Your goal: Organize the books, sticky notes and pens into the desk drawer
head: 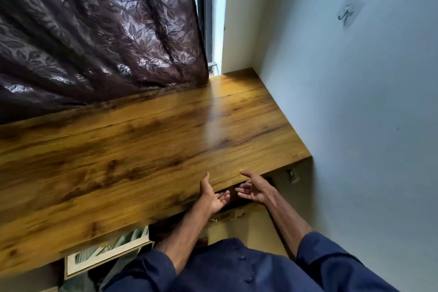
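A wooden desk (pixel 147 149) runs across the view, its top bare. My left hand (pixel 212 193) and my right hand (pixel 254 188) hover at the desk's front edge near its right end, palms facing each other, fingers spread, nothing in either. Their fingertips reach into the dark gap under the desktop. A tan drawer front or panel (pixel 251 223) shows just below the hands; I cannot tell which. No books, sticky notes or pens are in sight.
A dark leaf-patterned curtain (pixel 94 31) hangs over the desk's back edge. A pale wall (pixel 355 102) with a stick-on hook (pixel 347 13) borders the desk on the right. Under the desk at the left lies a framed picture (pixel 106 253).
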### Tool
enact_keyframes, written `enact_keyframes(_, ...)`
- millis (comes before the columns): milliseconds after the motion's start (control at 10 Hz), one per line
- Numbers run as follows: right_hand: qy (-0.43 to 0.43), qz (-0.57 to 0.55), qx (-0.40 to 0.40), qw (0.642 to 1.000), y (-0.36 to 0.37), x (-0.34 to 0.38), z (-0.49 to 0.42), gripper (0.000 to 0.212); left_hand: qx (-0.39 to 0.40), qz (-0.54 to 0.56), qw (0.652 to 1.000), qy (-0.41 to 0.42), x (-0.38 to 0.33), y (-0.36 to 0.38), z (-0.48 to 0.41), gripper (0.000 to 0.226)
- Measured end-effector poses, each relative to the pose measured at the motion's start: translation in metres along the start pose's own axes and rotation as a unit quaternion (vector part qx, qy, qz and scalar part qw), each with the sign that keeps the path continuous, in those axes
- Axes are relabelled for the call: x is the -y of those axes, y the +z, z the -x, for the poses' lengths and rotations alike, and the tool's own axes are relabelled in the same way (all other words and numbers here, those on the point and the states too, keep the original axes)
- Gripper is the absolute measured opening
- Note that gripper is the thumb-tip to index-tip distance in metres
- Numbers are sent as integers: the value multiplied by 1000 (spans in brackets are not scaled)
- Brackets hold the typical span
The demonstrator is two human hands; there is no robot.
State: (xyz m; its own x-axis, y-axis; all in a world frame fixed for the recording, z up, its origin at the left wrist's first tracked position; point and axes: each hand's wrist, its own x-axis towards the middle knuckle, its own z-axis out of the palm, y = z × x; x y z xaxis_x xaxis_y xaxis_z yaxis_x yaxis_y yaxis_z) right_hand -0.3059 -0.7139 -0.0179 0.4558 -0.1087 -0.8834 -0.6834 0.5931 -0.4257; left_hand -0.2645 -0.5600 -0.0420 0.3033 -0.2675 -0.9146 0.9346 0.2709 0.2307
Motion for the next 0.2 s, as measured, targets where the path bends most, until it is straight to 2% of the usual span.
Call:
enact_keyframes(100,11,69,14,997,-9,15,8,48,-30,-111,993,21,4,11,6,87)
enact_keyframes(200,-22,113,26,993,-15,31,21,34,-60,-206,975,62,2,25,21,67)
